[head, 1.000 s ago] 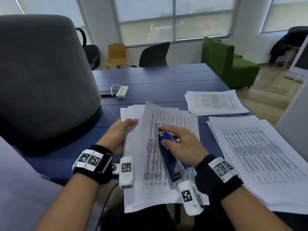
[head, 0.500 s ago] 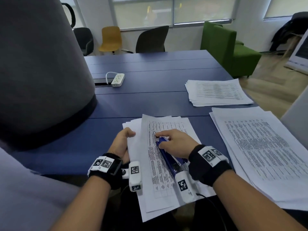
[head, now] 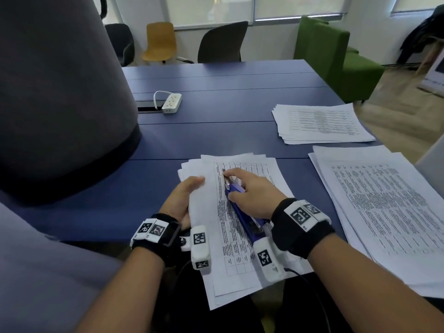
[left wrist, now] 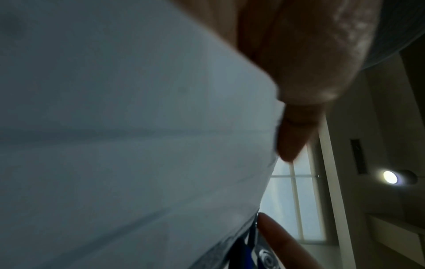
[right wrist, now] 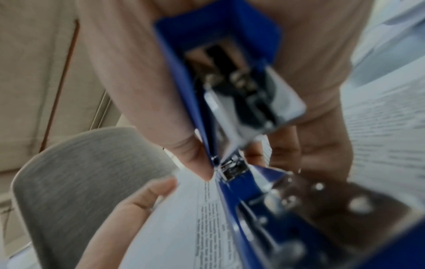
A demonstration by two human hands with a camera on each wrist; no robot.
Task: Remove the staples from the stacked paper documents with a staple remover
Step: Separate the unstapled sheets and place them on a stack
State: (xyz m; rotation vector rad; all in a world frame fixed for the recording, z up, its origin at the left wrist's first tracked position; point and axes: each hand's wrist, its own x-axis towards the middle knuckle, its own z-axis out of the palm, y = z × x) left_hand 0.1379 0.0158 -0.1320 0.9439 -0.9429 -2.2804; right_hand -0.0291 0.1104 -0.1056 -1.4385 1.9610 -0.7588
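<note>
A stapled stack of printed sheets (head: 230,239) lies at the near edge of the blue table (head: 216,135), overhanging toward me. My left hand (head: 186,198) grips its left edge, thumb on top. My right hand (head: 249,193) holds a blue staple remover (head: 242,212) flat on the top sheet, index finger stretched along it. The tool's metal tip (head: 224,174) points at the sheet's upper left corner. In the right wrist view the blue tool (right wrist: 230,102) fills the middle with fingers wrapped round it. In the left wrist view white paper (left wrist: 128,138) hides almost everything.
Two more piles of printed paper lie to the right, one large (head: 384,212) and one farther back (head: 319,123). A white power strip (head: 171,103) sits mid-table. A grey padded chair back (head: 55,92) rises at the left. Chairs and a green sofa (head: 334,56) stand beyond the table.
The stack has come down from a raised tilt and now lies flat on the table. Both hands came down with it, and the camera tilted down.
</note>
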